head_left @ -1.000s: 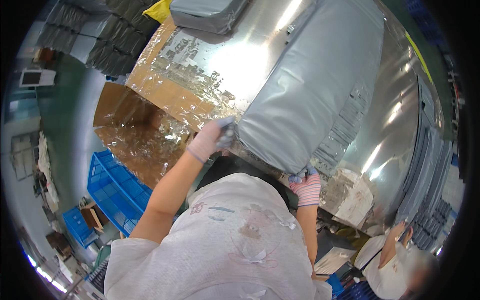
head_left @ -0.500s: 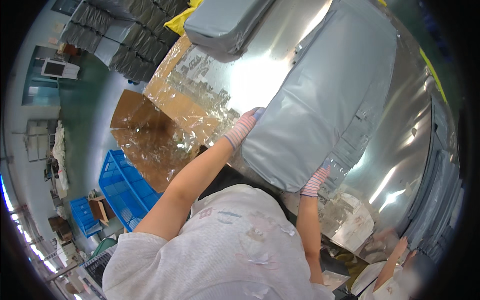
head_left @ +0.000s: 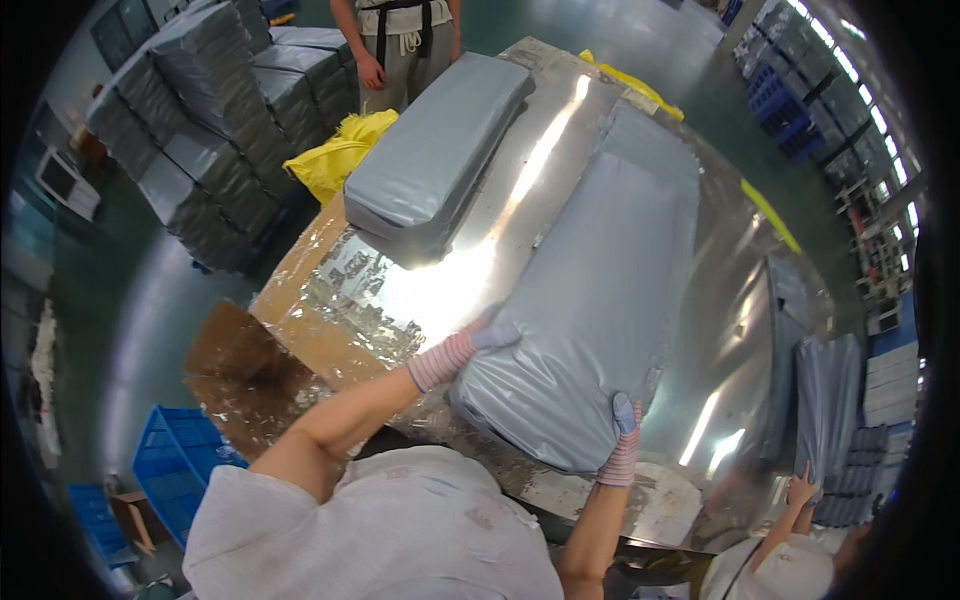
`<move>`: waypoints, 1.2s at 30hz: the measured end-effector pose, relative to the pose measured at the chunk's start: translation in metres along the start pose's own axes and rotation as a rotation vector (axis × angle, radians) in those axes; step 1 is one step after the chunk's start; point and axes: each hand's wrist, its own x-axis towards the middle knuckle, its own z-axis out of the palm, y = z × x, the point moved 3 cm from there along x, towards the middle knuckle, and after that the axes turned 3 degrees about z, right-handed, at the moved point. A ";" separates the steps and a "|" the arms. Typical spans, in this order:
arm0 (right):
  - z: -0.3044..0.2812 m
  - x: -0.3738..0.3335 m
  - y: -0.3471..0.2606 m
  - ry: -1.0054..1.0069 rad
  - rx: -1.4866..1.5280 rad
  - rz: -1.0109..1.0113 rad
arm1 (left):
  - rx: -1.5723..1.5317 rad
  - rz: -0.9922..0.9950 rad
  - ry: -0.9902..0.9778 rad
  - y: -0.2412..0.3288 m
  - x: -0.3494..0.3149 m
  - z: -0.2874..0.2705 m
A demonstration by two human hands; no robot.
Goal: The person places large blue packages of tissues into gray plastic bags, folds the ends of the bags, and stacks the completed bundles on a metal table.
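Note:
A long, flat grey plastic-wrapped package (head_left: pixel 600 270) lies slantwise across the metal table, its near end creased and bulging. Both of my hands wear pink-and-white striped gloves with greyish fingers. My left hand (head_left: pixel 462 352) holds the package's left side close to the near end, some fingers resting over its top. At the near right corner, my right hand (head_left: pixel 622 438) grips the edge with the thumb on top; its other fingers are hidden. A second, thicker grey package (head_left: pixel 440 140) sits farther off at the left, apart from my hands.
The shiny metal table (head_left: pixel 545 185) has brown cardboard (head_left: pixel 300 265) along its left edge, beside a yellow sack (head_left: pixel 345 150). Blue crates (head_left: pixel 175 470) stand lower left. One person (head_left: pixel 410 45) stands beyond the table; a co-worker's hand (head_left: pixel 800 488) touches grey plastic at right.
The view has tilted up and shifted, bringing the person across the table into sight. Both hands stay at the package's near end, and the left fingers now lie farther over its top.

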 end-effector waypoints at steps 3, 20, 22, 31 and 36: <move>0.047 0.003 -0.020 -0.063 -0.056 -0.224 | 0.036 0.141 -0.052 0.051 -0.006 -0.004; 0.357 0.205 0.069 -0.272 -0.459 -0.255 | 0.321 0.247 0.619 0.270 0.023 -0.342; 0.355 0.214 0.115 -0.138 -0.689 -0.156 | 0.027 0.569 0.504 0.234 0.017 -0.364; 0.340 0.214 0.108 -0.228 -0.614 -0.142 | 1.442 0.794 1.310 0.118 0.020 -0.345; 0.338 0.215 0.064 -0.450 -0.438 0.061 | 0.526 0.663 1.130 0.122 0.023 -0.436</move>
